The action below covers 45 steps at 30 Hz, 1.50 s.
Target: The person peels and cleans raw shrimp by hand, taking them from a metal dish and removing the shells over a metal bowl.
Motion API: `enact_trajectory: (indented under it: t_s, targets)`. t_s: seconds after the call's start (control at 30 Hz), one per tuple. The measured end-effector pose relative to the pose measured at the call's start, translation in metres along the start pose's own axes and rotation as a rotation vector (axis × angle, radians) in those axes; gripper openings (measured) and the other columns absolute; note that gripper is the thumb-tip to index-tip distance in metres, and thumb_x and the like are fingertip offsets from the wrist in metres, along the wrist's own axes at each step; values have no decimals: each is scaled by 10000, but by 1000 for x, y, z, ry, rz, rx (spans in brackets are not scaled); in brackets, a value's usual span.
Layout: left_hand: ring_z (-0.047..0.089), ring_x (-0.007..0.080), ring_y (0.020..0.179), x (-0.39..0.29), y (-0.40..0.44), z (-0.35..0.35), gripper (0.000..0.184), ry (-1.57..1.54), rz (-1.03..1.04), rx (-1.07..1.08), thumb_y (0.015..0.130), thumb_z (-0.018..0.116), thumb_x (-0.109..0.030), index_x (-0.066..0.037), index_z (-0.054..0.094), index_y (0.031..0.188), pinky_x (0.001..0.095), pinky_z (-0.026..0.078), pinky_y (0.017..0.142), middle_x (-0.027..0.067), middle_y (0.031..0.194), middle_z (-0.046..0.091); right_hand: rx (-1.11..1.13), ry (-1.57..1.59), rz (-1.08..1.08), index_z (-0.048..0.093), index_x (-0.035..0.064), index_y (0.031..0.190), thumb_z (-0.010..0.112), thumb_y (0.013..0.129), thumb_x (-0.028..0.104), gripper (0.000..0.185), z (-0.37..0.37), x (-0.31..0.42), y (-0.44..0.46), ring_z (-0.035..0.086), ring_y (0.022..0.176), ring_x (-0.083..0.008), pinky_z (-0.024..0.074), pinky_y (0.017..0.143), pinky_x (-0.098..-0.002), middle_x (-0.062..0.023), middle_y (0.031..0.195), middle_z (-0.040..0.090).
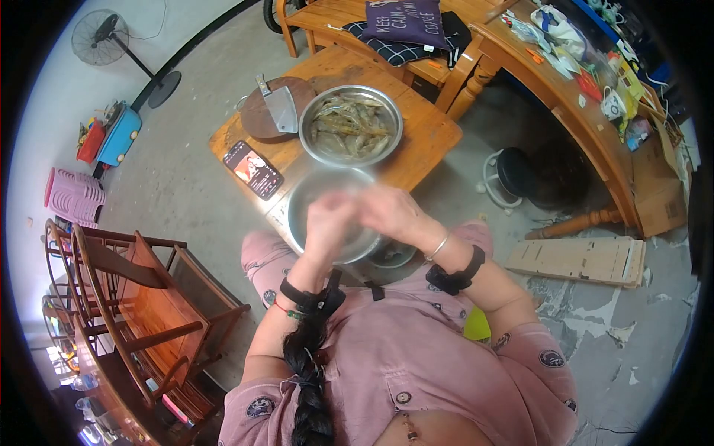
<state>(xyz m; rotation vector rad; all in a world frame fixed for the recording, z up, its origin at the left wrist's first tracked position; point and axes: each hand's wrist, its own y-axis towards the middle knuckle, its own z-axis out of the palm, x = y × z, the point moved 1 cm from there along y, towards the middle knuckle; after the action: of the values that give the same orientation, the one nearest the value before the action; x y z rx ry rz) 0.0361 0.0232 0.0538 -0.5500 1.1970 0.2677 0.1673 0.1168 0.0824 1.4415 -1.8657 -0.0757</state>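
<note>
My left hand (pixel 332 215) and my right hand (pixel 390 212) come together above a steel basin (pixel 299 223) at the near edge of a low wooden table (pixel 424 141). Motion smears the fingers of both, so whether anything is between them cannot be made out. Just beyond, a second steel bowl (pixel 396 111) holds a heap of raw shrimp (pixel 353 125). A cleaver (pixel 281 108) lies on a round wooden chopping board (pixel 256 123) left of that bowl. On the table's left side rests a phone (pixel 253 169) with its screen lit.
Below the table's near edge, another container (pixel 394 256) is partly hidden by my right arm. A black-topped stool (pixel 515 172) and a cluttered wooden table (pixel 550 89) stand to the right. Wooden chairs (pixel 141 297) are at the left, a fan (pixel 111 37) behind.
</note>
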Motion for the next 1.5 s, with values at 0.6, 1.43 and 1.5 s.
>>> enact_trajectory:
  t_s: [0.6, 1.43, 1.5]
  targets:
    - [555, 41, 655, -3, 6, -9, 103, 337, 198, 12, 760, 681, 1, -12, 633, 850, 202, 452, 575, -17, 748, 615, 257, 7, -40, 499, 12, 926, 572, 865, 196, 207, -11, -5, 5, 579, 630, -395, 475, 537, -471, -187, 727, 551]
    - [623, 134, 734, -13, 2, -15, 278, 415, 288, -19, 705, 753, -196, 4, 694, 889, 294, 505, 664, 77, 784, 678, 362, 61, -14, 573, -1, 769, 600, 788, 161, 165, -6, -6, 37, 594, 667, -405, 466, 583, -465, -219, 706, 589]
    - [624, 187, 680, -21, -5, -16, 341, 495, 372, -85, 632, 756, -238, 22, 679, 839, 323, 503, 649, 123, 728, 656, 387, 73, -82, 544, -11, 742, 595, 778, 140, 164, -2, -4, 36, 583, 649, -410, 452, 574, -474, -225, 677, 571]
